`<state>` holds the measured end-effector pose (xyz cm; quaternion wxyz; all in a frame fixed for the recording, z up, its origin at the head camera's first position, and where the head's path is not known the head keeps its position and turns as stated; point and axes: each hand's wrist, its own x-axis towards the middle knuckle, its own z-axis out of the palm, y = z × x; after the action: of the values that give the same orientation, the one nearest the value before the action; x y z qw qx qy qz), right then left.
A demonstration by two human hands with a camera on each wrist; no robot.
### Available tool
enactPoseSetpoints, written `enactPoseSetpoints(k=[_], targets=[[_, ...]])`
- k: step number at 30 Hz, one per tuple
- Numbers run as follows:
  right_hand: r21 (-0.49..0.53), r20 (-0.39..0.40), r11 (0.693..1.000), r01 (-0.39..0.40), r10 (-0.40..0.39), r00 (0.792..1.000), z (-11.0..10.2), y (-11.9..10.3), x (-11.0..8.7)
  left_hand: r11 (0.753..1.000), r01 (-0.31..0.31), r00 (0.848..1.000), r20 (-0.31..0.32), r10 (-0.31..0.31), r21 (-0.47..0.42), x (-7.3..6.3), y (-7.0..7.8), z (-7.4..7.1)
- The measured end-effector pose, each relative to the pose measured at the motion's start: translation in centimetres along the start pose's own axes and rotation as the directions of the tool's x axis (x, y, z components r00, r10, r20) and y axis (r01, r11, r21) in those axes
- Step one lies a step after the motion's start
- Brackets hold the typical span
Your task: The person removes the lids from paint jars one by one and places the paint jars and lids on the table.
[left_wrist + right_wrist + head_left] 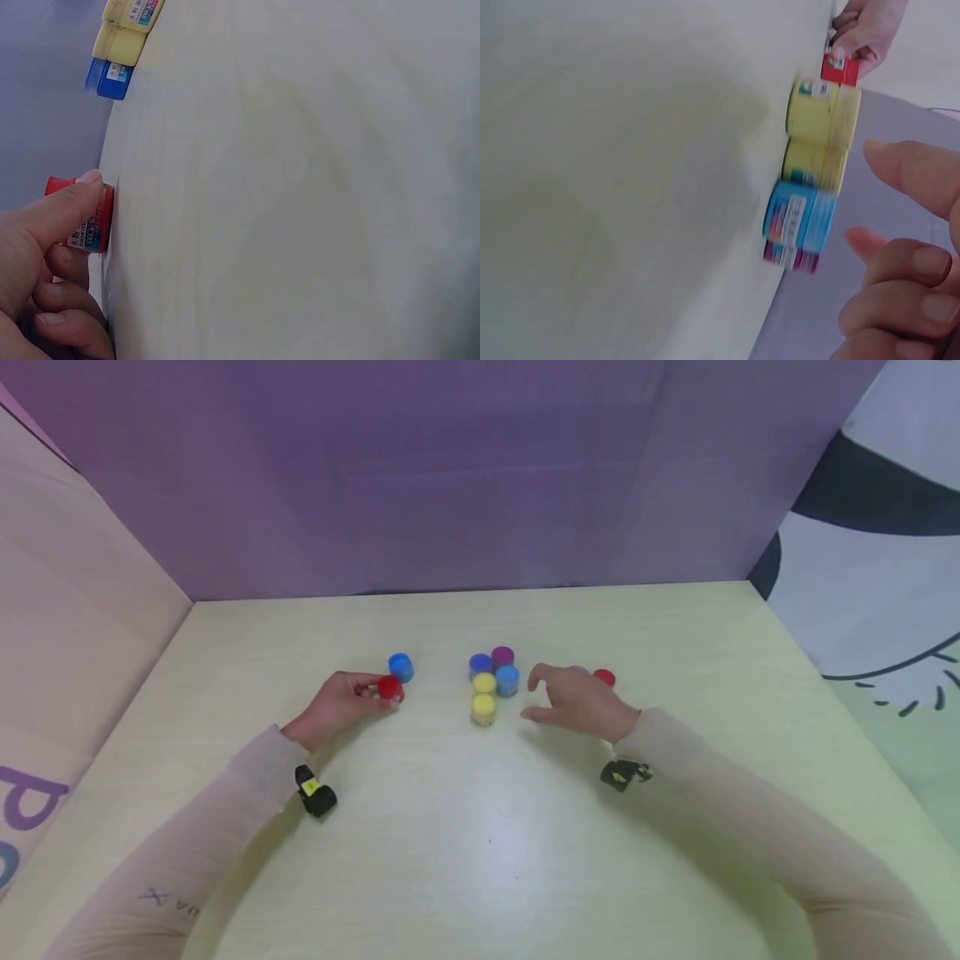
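Small paint jars with coloured lids stand on the table. Between thumb and fingers, my left hand (pixel 345 703) pinches a red paint jar (pixel 389 687), its label showing in the left wrist view. A blue paint jar (pixel 401 667) stands just behind it. Mid-table is a close group: two yellow jars (pixel 483 708), a light blue jar (pixel 507 681), a dark blue jar (pixel 480 665) and a purple jar (pixel 502 656). My right hand (pixel 577 697) hovers right of this group, thumb and forefinger apart, holding nothing. Partly hidden behind it is another red jar (pixel 603 677).
The pale wooden table (pixel 450 860) meets a purple wall panel (pixel 480 477) at its back edge. A printed white panel (pixel 67 610) rises on the left, another panel (pixel 885 568) on the right. A sliver of a bluish lid shows beside the right hand.
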<state>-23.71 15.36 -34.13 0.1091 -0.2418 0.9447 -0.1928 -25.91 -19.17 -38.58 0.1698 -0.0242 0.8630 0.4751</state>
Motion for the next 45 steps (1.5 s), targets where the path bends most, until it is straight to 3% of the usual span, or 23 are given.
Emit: enactPoseSetpoints(k=[10,19,30,38,45], targets=[[0.012,0.002,0.999,0.044,-0.044,0.999,1.9,-2.0,1.3,1.0,-0.019,1.0,0.002,0.019,-0.002,-0.1,-0.2,0.0],[0.062,-0.043,0.998,-0.009,0.012,0.999,3.3,-3.4,2.2,0.998,-0.043,0.999,-0.012,0.044,0.042,-0.4,-0.3,-0.2],[0.032,-0.032,0.993,-0.115,0.116,0.993,3.3,-4.4,3.0,0.993,-0.051,0.997,-0.051,0.057,0.104,-0.7,-0.5,-1.3],[0.024,-0.053,0.994,-0.105,0.106,0.993,3.3,-4.4,3.1,0.988,-0.079,0.996,-0.037,0.084,0.131,-1.3,0.1,-1.8],[0.024,-0.035,0.995,-0.1,0.101,0.994,3.2,-4.3,2.9,0.981,-0.147,0.983,-0.091,0.159,0.13,-2.0,1.2,-2.1]])
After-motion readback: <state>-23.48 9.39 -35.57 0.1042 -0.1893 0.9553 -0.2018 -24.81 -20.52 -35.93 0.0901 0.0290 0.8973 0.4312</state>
